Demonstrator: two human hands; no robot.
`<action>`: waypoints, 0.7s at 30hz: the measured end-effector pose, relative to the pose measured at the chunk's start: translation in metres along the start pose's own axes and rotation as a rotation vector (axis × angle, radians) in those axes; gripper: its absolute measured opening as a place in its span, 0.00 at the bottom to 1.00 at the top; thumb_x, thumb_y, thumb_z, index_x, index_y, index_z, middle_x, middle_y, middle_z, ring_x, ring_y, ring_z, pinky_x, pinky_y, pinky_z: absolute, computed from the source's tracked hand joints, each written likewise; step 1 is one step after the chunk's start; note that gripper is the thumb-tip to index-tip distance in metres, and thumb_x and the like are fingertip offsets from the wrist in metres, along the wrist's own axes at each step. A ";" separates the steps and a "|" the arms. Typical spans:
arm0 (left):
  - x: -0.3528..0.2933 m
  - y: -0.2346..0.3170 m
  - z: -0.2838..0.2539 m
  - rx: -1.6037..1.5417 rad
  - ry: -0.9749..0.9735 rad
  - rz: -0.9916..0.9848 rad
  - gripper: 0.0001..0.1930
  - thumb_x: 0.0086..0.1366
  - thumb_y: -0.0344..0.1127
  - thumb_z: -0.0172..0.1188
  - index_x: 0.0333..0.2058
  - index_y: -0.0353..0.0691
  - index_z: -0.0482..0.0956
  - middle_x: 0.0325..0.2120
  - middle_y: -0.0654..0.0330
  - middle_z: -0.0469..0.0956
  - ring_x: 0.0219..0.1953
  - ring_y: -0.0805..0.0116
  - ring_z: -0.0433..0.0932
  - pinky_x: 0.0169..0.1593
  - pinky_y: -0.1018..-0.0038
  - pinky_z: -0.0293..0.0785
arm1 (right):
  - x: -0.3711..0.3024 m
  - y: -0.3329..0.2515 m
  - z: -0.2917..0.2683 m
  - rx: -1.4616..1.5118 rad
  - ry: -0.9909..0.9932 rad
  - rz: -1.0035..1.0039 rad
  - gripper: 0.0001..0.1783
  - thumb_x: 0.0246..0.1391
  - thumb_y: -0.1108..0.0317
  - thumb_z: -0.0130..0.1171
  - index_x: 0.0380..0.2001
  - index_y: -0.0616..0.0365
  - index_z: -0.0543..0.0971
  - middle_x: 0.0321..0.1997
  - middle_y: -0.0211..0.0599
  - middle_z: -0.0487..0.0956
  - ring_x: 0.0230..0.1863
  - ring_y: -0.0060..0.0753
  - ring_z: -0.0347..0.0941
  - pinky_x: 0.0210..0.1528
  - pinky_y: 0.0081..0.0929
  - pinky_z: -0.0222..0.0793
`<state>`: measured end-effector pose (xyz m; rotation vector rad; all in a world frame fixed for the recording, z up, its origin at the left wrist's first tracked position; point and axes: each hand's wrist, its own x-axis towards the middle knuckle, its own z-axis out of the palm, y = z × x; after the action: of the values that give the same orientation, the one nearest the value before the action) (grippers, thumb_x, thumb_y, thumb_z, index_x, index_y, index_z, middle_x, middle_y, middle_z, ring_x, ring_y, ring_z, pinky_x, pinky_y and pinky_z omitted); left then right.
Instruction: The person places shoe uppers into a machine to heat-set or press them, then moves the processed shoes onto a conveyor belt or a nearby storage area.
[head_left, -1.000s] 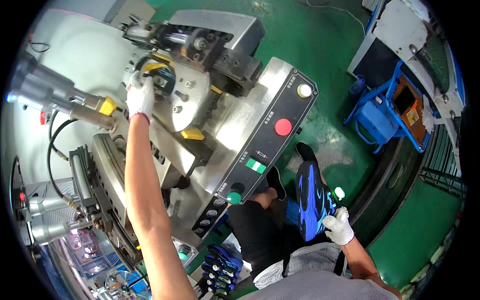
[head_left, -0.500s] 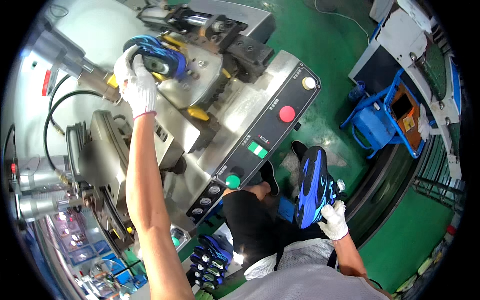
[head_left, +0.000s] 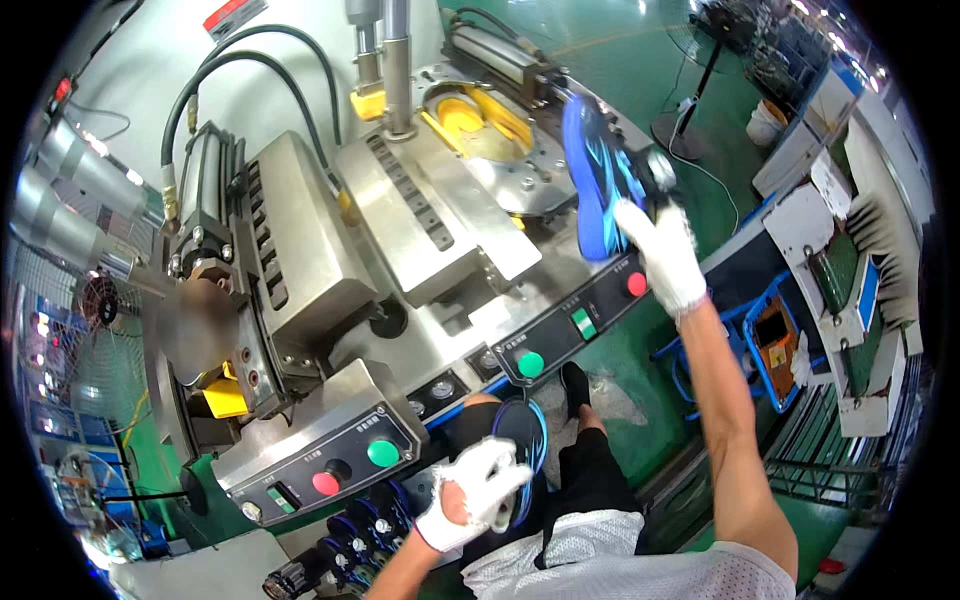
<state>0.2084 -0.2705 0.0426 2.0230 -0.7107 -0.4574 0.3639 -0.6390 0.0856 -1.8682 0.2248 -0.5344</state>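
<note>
My right hand [head_left: 665, 255], in a white knit glove, is closed around one end of a black and blue sports shoe [head_left: 590, 195]. The shoe is upended beside the right edge of a metal press station [head_left: 515, 185] with yellow pads. Down by my lap my left hand [head_left: 478, 490], gloved too, grips another black and blue shoe [head_left: 537, 440]. Its fingers partly cover that shoe.
Control panels with coloured buttons [head_left: 383, 454] line the machine's front. Beside my left forearm several similar shoes [head_left: 350, 535] are lined up. A blue chair [head_left: 770, 345] and a standing fan [head_left: 690, 100] are to the right.
My left hand has come down from the press station to my lap with its shoe. The right hand has lifted the other shoe from low right to the station. The view has turned.
</note>
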 end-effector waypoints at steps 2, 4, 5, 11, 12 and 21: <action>-0.027 -0.034 0.019 0.185 -0.009 0.194 0.11 0.61 0.28 0.68 0.42 0.49 0.85 0.43 0.51 0.79 0.42 0.45 0.81 0.46 0.56 0.79 | 0.084 -0.011 0.042 -0.125 -0.008 -0.301 0.32 0.60 0.48 0.69 0.50 0.70 0.83 0.46 0.46 0.87 0.46 0.38 0.82 0.50 0.38 0.77; -0.048 -0.052 0.027 0.148 -0.094 0.118 0.15 0.59 0.30 0.65 0.46 0.48 0.84 0.47 0.49 0.78 0.47 0.45 0.81 0.49 0.56 0.79 | 0.160 -0.019 0.080 -0.402 -0.204 -0.198 0.38 0.56 0.42 0.69 0.51 0.71 0.83 0.49 0.53 0.87 0.50 0.44 0.83 0.57 0.38 0.76; -0.056 -0.055 0.026 0.154 -0.101 0.095 0.19 0.58 0.32 0.63 0.50 0.47 0.83 0.47 0.49 0.78 0.48 0.46 0.81 0.49 0.57 0.79 | 0.187 -0.029 0.101 -0.629 -0.374 0.019 0.42 0.53 0.38 0.68 0.53 0.70 0.83 0.52 0.56 0.86 0.53 0.45 0.83 0.60 0.36 0.75; -0.070 -0.070 0.034 -0.055 0.034 0.007 0.20 0.58 0.28 0.65 0.51 0.52 0.86 0.55 0.49 0.79 0.56 0.43 0.79 0.60 0.53 0.78 | 0.221 0.053 0.225 -0.984 -0.249 -0.259 0.33 0.57 0.45 0.57 0.53 0.62 0.84 0.59 0.60 0.82 0.64 0.49 0.79 0.63 0.42 0.75; -0.072 -0.073 0.030 -0.060 0.050 -0.016 0.20 0.58 0.28 0.65 0.50 0.52 0.86 0.56 0.50 0.78 0.57 0.42 0.78 0.61 0.53 0.77 | 0.229 0.053 0.227 -1.038 -0.348 -0.173 0.32 0.58 0.45 0.57 0.52 0.62 0.84 0.59 0.59 0.82 0.64 0.49 0.79 0.63 0.42 0.75; -0.078 -0.083 0.043 -0.002 0.094 -0.002 0.16 0.60 0.30 0.67 0.48 0.50 0.86 0.57 0.48 0.77 0.59 0.41 0.76 0.61 0.52 0.74 | 0.155 0.011 0.181 -0.662 -0.237 -0.311 0.40 0.66 0.44 0.57 0.67 0.67 0.71 0.65 0.64 0.77 0.67 0.62 0.74 0.70 0.43 0.68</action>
<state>0.1490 -0.2134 -0.0475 2.0295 -0.6509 -0.3608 0.5858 -0.5529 0.0654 -2.6167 -0.0634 -0.4718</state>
